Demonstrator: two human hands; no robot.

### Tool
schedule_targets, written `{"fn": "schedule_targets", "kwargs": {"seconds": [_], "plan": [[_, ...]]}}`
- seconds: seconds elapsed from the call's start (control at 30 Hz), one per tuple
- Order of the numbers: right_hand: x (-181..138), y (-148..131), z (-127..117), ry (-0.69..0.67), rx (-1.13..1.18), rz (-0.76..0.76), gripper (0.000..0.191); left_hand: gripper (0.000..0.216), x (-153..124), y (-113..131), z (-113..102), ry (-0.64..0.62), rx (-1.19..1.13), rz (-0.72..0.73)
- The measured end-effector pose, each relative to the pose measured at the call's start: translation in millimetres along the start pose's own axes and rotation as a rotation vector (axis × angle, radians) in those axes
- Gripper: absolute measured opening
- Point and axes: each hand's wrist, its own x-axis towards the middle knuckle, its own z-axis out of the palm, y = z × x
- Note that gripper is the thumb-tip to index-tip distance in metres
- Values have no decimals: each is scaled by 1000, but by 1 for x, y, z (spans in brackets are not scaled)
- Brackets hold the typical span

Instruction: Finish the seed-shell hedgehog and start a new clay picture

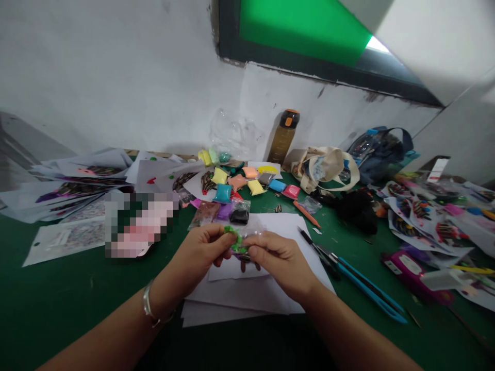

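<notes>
My left hand (207, 245), with a silver bangle on the wrist, pinches a bright green lump of soft modelling clay (233, 237). Close against it, my right hand (280, 260) is closed on the clear plastic packet (251, 233) around the clay. Both hands hover over a stack of white paper sheets (235, 304). Beneath the fingers, small dark shapes show on the top sheet, partly hidden. Just beyond lie several coloured clay packets (222, 193), among them a black packet (240, 215).
Paper sheets with dark pieces (93, 188) are piled at left, more (429, 216) at right. Right of the paper lie a blue-handled tool (367, 286), a black pen (307, 239) and an orange craft knife (307, 214). A bottle (284, 136) and a cloth bag (328, 167) stand by the wall.
</notes>
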Motion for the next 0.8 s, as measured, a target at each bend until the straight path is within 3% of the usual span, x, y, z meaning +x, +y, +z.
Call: {"fn": "schedule_targets", "kwargs": {"seconds": [0.13, 0.3, 0.5, 0.67, 0.8], "plan": [[-1, -1, 2, 13, 4, 4, 17, 35, 0, -3, 1, 8, 3, -8], [-1, -1, 2, 32, 71, 15, 20, 20, 1, -1, 1, -19, 58, 43], [2, -3, 4, -107, 98, 84, 36, 31, 0, 2, 3, -11, 58, 8], [4, -8, 10, -180, 215, 85, 24, 33, -1, 1, 7, -19, 67, 5], [3, -5, 12, -93, 265, 130, 18, 33, -2, 3, 10, 3, 119, 26]]}}
